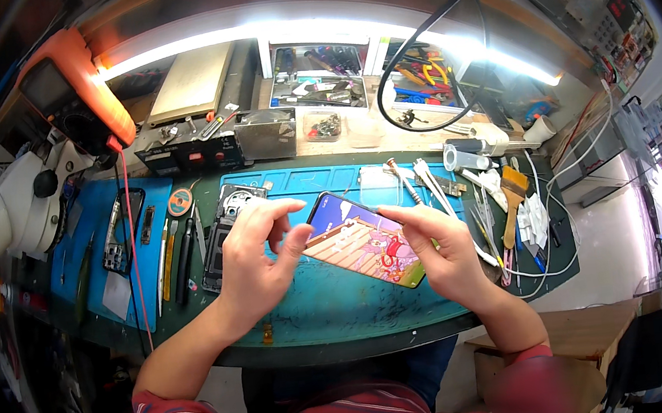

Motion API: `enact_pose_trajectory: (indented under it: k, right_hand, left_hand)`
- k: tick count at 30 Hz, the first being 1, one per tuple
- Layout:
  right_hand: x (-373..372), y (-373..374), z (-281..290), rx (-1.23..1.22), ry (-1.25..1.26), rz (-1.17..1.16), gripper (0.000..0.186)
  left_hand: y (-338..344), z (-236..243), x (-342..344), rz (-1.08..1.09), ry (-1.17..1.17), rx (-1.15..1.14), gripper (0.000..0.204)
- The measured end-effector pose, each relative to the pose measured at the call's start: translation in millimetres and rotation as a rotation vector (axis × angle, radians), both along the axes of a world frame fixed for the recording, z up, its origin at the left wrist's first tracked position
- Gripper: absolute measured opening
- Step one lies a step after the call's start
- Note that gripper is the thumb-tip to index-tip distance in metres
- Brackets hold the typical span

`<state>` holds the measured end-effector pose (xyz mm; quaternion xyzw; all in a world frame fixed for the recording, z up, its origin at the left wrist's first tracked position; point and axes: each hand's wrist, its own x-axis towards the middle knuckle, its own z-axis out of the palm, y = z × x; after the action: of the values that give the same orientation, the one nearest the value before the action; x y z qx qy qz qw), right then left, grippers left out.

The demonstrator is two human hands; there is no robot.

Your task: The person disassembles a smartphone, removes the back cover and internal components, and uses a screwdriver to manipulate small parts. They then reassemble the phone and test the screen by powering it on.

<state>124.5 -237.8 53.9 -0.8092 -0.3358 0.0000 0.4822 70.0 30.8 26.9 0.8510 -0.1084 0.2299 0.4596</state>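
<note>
A smartphone [363,243] with its screen lit hangs tilted over the blue work mat, showing a colourful cartoon picture. My right hand [448,246] grips its right end, the index finger on the upper edge and the thumb lower down. Beside the phone's left end is my left hand [259,250], thumb and curled fingers apart with nothing seen between them; the thumb tip is close to the phone's edge. Partly behind my left hand lies an opened phone body [217,255] with its inner parts showing.
A second mat holds a bare phone frame [122,228] at left, near tweezers and screwdrivers [187,258]. At right lie a brush [514,195], white cables and tools. An orange-cased multimeter [77,92] stands back left; a black cable [382,80] loops overhead.
</note>
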Motion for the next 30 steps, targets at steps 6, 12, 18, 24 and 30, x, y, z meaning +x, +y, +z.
enact_pose_trajectory:
  k: [6,12,18,24,30]
  right_hand:
    - [-7,3,4,-0.078,-0.048,0.048,0.042]
    - [-10,6,0,-0.117,-0.167,0.078,0.050]
    - [-11,6,2,-0.149,-0.173,0.078,0.048]
    - [-8,6,-2,-0.145,-0.161,0.057,0.041]
    - [-8,8,-3,-0.135,-0.171,0.042,0.037]
  left_hand:
    - [-9,-2,1,-0.034,-0.100,0.007,0.043]
    - [-7,-5,0,-0.028,-0.034,-0.014,0.034]
    - [-5,-2,-1,-0.040,0.053,-0.068,0.022]
    - [-3,-2,4,-0.054,0.029,-0.049,0.016]
    - [-4,-1,4,-0.079,0.100,-0.063,0.017]
